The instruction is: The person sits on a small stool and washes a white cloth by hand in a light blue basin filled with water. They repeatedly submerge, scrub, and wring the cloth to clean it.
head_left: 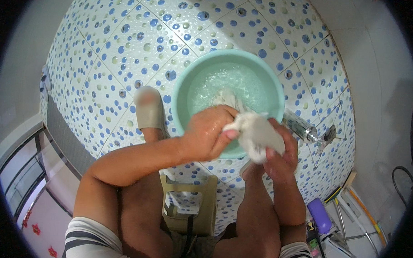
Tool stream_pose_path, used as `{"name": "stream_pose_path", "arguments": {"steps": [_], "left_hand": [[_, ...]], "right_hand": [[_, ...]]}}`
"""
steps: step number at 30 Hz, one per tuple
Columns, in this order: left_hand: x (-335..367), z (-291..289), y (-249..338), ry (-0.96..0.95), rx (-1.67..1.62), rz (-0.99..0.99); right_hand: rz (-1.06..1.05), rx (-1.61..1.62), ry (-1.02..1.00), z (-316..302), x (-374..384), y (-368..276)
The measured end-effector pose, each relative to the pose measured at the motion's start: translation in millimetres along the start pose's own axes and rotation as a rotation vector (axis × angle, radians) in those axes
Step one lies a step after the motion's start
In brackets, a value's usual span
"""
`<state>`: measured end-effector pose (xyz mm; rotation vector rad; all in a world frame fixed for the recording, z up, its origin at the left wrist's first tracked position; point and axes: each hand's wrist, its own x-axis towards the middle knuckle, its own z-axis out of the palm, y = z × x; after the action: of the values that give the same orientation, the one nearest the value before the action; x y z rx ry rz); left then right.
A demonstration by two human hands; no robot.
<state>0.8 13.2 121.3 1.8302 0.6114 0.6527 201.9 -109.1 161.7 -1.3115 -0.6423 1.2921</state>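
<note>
A wet white cloth (260,137) is stretched between my two hands over the near right side of a pale green basin (182,85). My left hand (210,130) is closed in a fist around a bunched part of it. At the cloth's right end, the fingers and thumb of my right hand (283,152) pinch a thicker, spread part. From my left hand, the far end of the cloth trails down into the rippling water (253,85) in the basin. The cloth's exact kind cannot be made out.
I sit with a beige plastic stool (180,223) between my legs. A beige slipper (152,115) is on my left foot. To the basin's right lies a shiny clear-and-silver cylinder (302,128). A purple object (319,215) and a rack stand at lower right; a grey mat (65,128) lies left.
</note>
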Motion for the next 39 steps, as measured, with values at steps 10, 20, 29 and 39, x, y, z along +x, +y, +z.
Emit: {"name": "stream_pose_path", "arguments": {"steps": [10,20,29,39], "left_hand": [[-6,20,-97,-0.499,0.729,-0.222],[-13,49,-157,-0.554,0.862,-0.236],[-6,-2,-108,-0.121,0.351,-0.225],[33,-45,40,0.239,-0.13,-0.033]], "right_hand": [[-0.108,-1.546,-0.07,11,54,133],[-0.074,-1.561,-0.127,-1,84,191],[-0.127,-0.994,0.277,-22,63,127],[-0.242,-1.375,0.151,-14,-8,-32]]}}
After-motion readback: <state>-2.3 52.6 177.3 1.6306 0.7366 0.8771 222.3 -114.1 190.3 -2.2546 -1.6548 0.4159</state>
